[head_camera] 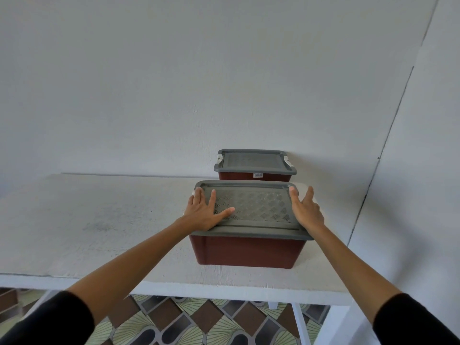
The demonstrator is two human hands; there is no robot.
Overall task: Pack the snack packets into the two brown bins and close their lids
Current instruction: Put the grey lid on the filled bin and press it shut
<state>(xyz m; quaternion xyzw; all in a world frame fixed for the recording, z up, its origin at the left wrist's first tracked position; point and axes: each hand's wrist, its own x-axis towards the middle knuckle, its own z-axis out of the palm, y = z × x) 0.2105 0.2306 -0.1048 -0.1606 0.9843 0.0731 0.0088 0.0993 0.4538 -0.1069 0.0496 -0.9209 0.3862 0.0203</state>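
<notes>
Both arms are stretched out over the white worktop [99, 232], black sleeves pushed up. The left hand [202, 212] lies flat on the grey lid [256, 207] of the near brown bin [249, 251], fingers spread and straight. The right hand [307, 210] is open too, pressed along the lid's right edge, thumb up. Right behind it, against the wall, sits the second brown bin [254, 176], its own grey lid [255, 161] already on. No snack packets showing.

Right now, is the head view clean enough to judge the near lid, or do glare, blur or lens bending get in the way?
Head view: soft, even light, no glare on the near lid; its pattern, left hand and right hand look sharp; wide-angle distortion slants the wall seam.
</notes>
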